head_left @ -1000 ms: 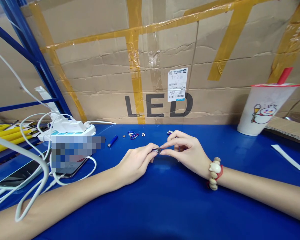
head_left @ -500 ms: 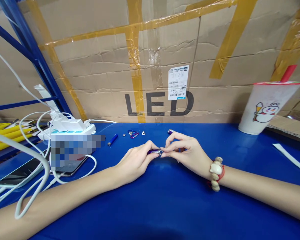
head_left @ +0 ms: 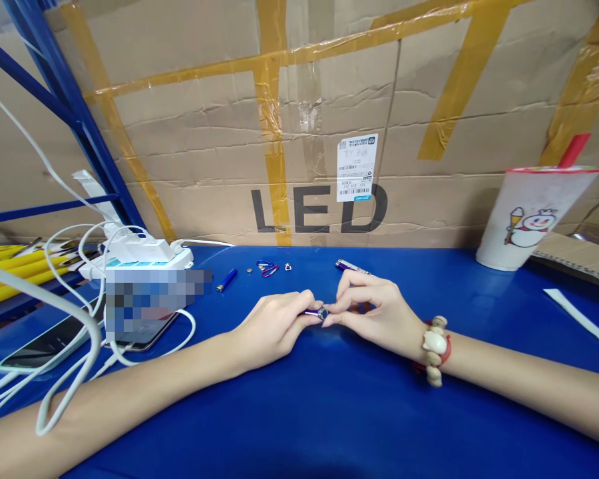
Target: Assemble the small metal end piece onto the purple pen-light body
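Observation:
My left hand (head_left: 279, 326) is closed around a mini flashlight (head_left: 313, 312), a slim purple-blue metal tube whose silver round end points right. The thumb and index finger of my right hand (head_left: 374, 306) pinch at that silver end; whether something small is between them I cannot tell. Behind my right hand lies another slim purple tube (head_left: 352, 267) with silver parts, partly covered by the fingers. Further left on the table are a blue tube (head_left: 226, 280) with a silver tip, a small round disc (head_left: 249, 271), blue and red carabiner clips (head_left: 267, 269) and a small silver metal part (head_left: 288, 267).
White cables loop over my left forearm from a power strip (head_left: 150, 256). Beside it lie a phone (head_left: 50, 342) and a partly blurred device (head_left: 142, 336). A large cardboard box (head_left: 204, 146) stands behind. A drink cup (head_left: 509, 226) and white strip (head_left: 579, 316) are right.
The flashlight and both hands sit slightly lower and further right in view. My right hand has shifted, so more of the purple tube behind it shows. The grip on the flashlight continues.

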Available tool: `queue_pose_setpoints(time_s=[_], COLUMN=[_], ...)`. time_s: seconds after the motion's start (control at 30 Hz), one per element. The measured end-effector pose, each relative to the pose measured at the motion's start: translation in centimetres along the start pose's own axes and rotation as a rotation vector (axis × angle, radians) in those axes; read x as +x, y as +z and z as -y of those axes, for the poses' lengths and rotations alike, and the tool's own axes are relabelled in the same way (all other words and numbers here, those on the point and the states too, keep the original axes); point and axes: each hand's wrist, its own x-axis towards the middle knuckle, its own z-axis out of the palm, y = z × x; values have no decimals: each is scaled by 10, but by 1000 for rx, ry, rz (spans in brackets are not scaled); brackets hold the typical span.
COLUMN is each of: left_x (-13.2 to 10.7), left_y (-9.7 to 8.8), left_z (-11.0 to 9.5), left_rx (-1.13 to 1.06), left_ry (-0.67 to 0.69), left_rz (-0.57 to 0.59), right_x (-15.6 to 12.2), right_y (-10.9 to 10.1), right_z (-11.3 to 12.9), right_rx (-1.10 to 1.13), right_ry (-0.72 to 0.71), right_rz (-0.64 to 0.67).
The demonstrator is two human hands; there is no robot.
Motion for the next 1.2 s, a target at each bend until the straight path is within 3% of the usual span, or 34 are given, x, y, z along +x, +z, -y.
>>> queue_pose_setpoints(time_s=[0.23,0.47,0.67,0.97,1.2], left_x=[-1,-1,-1,1,2], left_y=[1,1,3,1,0], left_z=[0,-1,1,-2,-5], left_rx=[70,128,91,5,27], left_ry=[72,107,23,-131,-227], left_rz=[-77,-110,-123,-52,-23], right_x=[0,2,3,4,5], right_y=[2,4,5,5,5], right_z=[2,3,2,0,-4], right_rx=[17,53,84,44,47], right_ry=[19,134,239,329,328], right_rz=[-3,48,89,117,115])
